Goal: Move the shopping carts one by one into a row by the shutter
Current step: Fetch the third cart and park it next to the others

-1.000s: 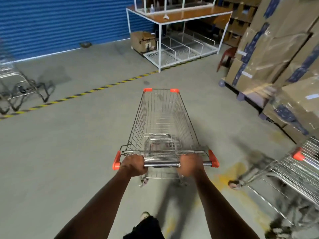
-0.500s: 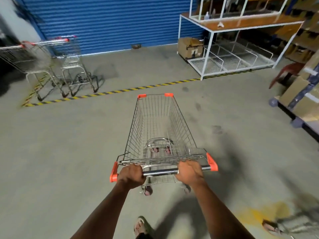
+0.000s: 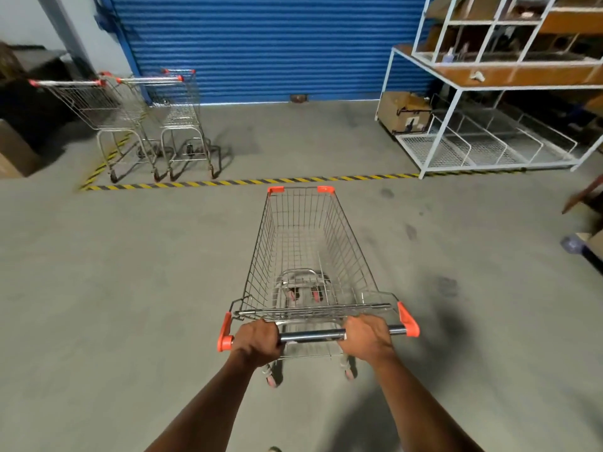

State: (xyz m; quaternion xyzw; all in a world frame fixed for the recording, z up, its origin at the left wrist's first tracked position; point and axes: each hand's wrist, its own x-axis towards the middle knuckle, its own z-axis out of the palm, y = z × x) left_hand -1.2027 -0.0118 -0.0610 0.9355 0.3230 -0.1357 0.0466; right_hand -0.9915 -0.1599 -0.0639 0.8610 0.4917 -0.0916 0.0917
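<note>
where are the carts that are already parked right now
In the head view, the parked carts stand far left, side by side against the blue shutter, just behind the striped floor line, well left of the cardboard box.

— What sort of place?
— A warehouse or stockroom: blue roller shutter (image 3: 261, 47) at the far wall, hazard tape (image 3: 248, 182) on concrete floor (image 3: 130, 272), white metal shelving (image 3: 489, 93) right, parked carts (image 3: 137, 106) left.

Both arms extend forward, bare, elbows nearly straight. Left hand (image 3: 257, 342) is palm-down, fingers (image 3: 272, 331) curled closed round the bar (image 3: 311, 336). Right hand (image 3: 367, 337) grips likewise, knuckles up. Hands are apart, wrists level.
</note>
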